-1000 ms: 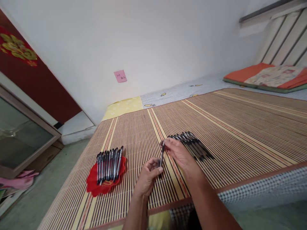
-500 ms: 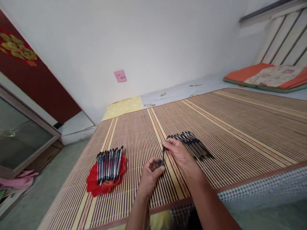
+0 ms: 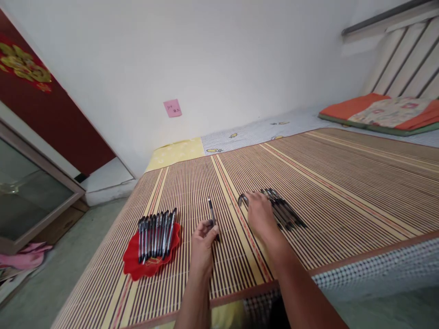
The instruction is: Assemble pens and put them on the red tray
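Pen (image 3: 211,210): in the left hand's grip, slanting, its silvery tip beyond the fingers and its dark end just past the thumb.
Left hand (image 3: 203,237): thumb and fingers pinched narrow around that pen, above the mat.
Right hand (image 3: 259,212): to the right of the grip, fingers curled over the left part of the pen row; cannot tell whether they hold one.
Pen row (image 3: 286,209): right of the grip, dark pens side by side, partly hidden under the right hand.
Pen group (image 3: 157,233): left of the grip, side by side, lying across the red scalloped piece (image 3: 132,260).
Striped mat (image 3: 192,187): beneath all these.
Pink note (image 3: 172,108): on the wall (image 3: 247,59), well beyond the grip.
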Motion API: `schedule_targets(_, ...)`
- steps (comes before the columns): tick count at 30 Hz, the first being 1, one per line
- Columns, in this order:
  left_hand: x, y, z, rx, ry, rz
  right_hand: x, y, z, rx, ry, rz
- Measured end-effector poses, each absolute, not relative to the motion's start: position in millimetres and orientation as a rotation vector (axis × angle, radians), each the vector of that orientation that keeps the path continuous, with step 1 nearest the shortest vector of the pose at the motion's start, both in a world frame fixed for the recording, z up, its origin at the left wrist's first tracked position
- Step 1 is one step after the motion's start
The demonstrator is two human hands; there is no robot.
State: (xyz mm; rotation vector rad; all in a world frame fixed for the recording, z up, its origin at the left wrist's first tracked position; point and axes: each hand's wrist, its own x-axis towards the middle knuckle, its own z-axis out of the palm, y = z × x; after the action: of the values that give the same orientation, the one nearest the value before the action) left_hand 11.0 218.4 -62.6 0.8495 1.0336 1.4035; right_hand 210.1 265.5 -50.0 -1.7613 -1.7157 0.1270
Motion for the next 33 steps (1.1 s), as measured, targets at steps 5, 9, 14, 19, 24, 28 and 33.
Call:
schedule_targets(5,15,218,-61,0.820,1.001,1.395,185,267,-55,-1.896,-1.968,0.095)
schedule_targets(9,15,219,-63,0.809,1.031,1.416,181,270,-57,-1.934,-2.028,0.188)
schedule_targets(14,13,219,-64,0.799,1.054,1.411,186,267,-51,-1.865,-2.070,0.245)
schedule_targets(19,14,218,-63,0.790,1.056,1.399,185,263,-47,-1.898,-1.940,0.261)
schedule_targets(24,14,220,-68,0.833,1.070,1.383,180,265,-51,-1.996,-1.892,0.352)
schedule_targets(28,15,220,-66,0.851,1.090,1.387,179,263,-51,-2.013,-1.875,0.373)
schedule_targets(33,18,216,-58,0.862,1.063,1.369,175,259,-49,-1.989,-1.918,0.264)
